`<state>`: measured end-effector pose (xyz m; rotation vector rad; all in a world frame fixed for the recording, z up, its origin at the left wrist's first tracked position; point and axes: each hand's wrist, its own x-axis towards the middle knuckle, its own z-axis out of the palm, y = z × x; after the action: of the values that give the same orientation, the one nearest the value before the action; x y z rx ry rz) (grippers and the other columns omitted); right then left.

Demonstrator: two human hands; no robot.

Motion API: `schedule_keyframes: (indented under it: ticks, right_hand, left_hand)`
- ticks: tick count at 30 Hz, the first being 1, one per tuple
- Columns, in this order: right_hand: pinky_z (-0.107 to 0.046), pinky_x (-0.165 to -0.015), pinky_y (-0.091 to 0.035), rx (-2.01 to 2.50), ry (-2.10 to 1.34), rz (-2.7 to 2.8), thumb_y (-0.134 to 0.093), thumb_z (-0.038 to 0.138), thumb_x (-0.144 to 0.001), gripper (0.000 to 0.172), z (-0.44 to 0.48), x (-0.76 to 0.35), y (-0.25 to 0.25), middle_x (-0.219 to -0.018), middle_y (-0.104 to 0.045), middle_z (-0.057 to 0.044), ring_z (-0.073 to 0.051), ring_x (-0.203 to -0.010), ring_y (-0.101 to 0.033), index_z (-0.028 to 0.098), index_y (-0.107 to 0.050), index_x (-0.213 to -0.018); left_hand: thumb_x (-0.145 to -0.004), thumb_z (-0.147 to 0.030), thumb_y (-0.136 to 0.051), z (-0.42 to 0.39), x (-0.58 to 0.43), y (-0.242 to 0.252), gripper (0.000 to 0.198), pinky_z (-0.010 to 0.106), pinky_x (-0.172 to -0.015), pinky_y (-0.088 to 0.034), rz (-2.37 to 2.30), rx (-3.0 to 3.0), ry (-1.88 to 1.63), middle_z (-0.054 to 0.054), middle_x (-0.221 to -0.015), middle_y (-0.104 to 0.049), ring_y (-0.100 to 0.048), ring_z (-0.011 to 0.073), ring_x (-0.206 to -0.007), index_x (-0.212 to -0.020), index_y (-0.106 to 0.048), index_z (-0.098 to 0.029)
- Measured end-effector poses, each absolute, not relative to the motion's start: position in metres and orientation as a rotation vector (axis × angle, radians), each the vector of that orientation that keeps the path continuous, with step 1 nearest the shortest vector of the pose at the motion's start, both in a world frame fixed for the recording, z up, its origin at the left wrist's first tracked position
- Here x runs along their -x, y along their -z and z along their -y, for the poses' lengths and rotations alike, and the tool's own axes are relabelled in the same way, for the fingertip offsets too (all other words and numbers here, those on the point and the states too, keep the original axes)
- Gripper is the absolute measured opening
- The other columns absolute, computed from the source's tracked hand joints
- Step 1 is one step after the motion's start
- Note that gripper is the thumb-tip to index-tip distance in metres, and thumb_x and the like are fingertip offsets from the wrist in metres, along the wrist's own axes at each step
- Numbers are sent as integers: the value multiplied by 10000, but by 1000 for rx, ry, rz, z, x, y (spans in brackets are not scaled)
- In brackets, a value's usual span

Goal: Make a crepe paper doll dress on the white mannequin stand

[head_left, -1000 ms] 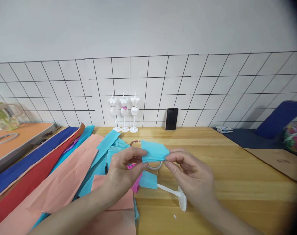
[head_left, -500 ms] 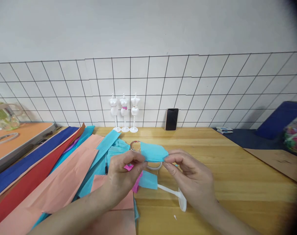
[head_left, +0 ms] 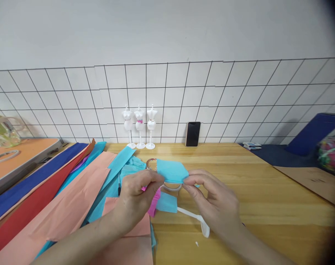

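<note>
A small piece of light blue crepe paper (head_left: 172, 170) is held up between my two hands above the table. My left hand (head_left: 141, 191) pinches its lower left corner between thumb and fingers. At the lower right corner, my right hand (head_left: 213, 195) grips the edge the same way. Beneath the hands lies a white mini dress form on its side, its stand (head_left: 205, 226) pointing right; blue paper (head_left: 167, 202) and pink paper (head_left: 154, 203) cover part of it. Behind the held piece, a roll of tape (head_left: 173, 187) is partly hidden.
Strips of peach (head_left: 73, 198), red (head_left: 40, 200) and dark blue (head_left: 45, 171) crepe paper spread over the left side. Three white mini dress forms (head_left: 139, 125) stand by the tiled wall, and a phone (head_left: 193, 134) leans there. Brown cardboard (head_left: 311, 180) lies at right.
The blue paper's face has tipped up slightly and shows a little taller between my fingers. Both hands keep their pinch and have barely shifted.
</note>
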<state>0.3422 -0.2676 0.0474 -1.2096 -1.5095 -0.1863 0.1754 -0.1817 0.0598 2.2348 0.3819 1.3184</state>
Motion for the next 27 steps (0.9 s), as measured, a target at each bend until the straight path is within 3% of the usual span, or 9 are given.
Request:
schedule_keyframes:
  ticks: [6, 12, 27]
  right_hand:
    - [-291, -605, -487, 1201, 154, 1448, -570, 134, -813, 142, 267, -341, -50, -728, -640, -8, -164, -675, -611, 236, -605, -721]
    - [-283, -573, -491, 1158, -27, 1392, -610, 131, -784, 129, 267, -342, -51, -675, -632, -4, -157, -642, -608, 222, -612, -693]
    - [-270, -536, -499, 1196, -104, 1305, -644, 158, -745, 110, 266, -341, -49, -636, -645, -1, -151, -589, -606, 214, -630, -651]
  left_hand:
    - [-810, -90, -565, 183, -175, -61, 148, 223, -561, -485, -359, -2172, -1382, 10, -673, -650, -590, 111, -621, -722, -645, -180]
    - [-762, -94, -639, 183, -177, -62, 129, 208, -607, -506, -391, -1901, -1230, 7, -721, -670, -609, 110, -680, -728, -697, -205]
    - [-729, -124, -674, 183, -178, -56, 96, 211, -600, -504, -525, -1746, -1166, -7, -682, -676, -613, 115, -649, -712, -705, -213]
